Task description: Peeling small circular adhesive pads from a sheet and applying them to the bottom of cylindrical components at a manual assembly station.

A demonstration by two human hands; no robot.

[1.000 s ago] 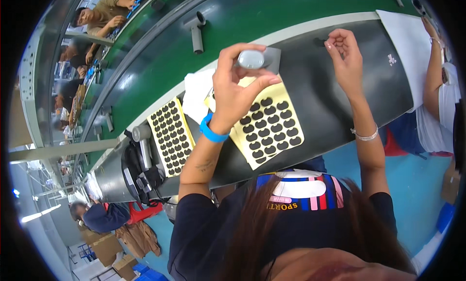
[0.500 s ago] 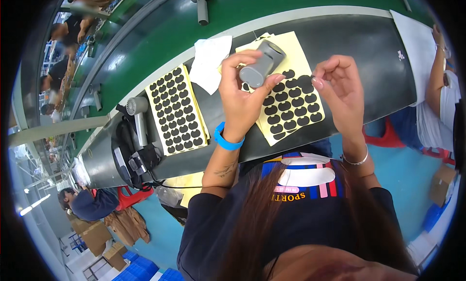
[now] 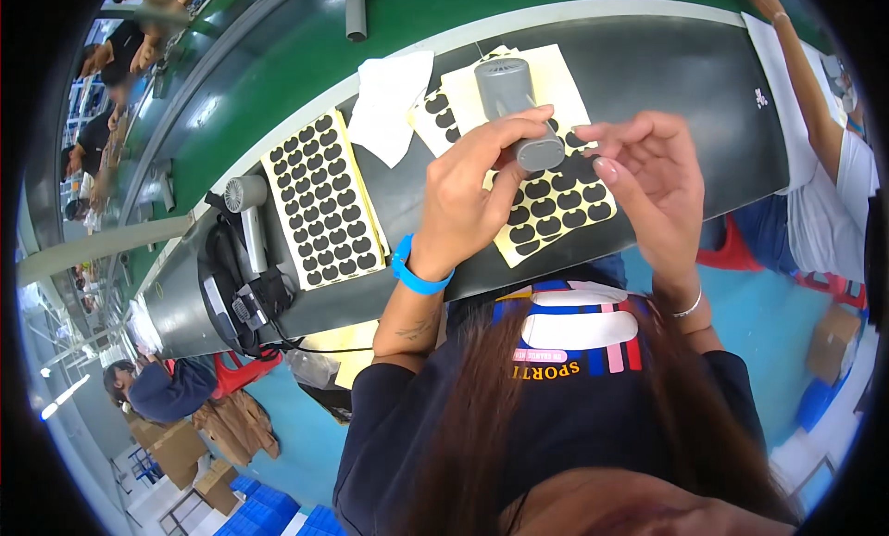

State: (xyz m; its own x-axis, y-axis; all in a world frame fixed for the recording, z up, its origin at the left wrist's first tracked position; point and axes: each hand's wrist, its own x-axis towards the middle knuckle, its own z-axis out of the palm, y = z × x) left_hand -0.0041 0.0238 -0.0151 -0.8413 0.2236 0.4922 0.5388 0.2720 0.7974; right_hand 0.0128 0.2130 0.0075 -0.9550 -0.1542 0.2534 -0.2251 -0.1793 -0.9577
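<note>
My left hand [image 3: 477,189] is closed round the handle of a grey hair dryer [image 3: 507,87]. The dryer's round head points away from me and its flat handle end is turned up toward me. Close by on the right, my right hand [image 3: 653,170] has its thumb and forefinger bent in a pinch, with a small black rounded sticker [image 3: 578,140] at the fingertips. Beneath both hands lies a stack of pale yellow sticker sheets [image 3: 553,251] bearing rows of black stickers, partly hidden by the hands and dryer.
Another sticker sheet stack [image 3: 324,202] lies to the left, with white paper [image 3: 394,105] behind it. Farther left, a second grey dryer [image 3: 248,221] rests by black strapped gear [image 3: 222,290]. A dryer [image 3: 355,8] lies on the green belt [image 3: 444,8]. A co-worker's arm [image 3: 806,77] reaches in at right.
My left hand has turned the dryer, so its handle end faces me and its head points away. My right hand with the sticker has stayed close beside it, shifting slightly.
</note>
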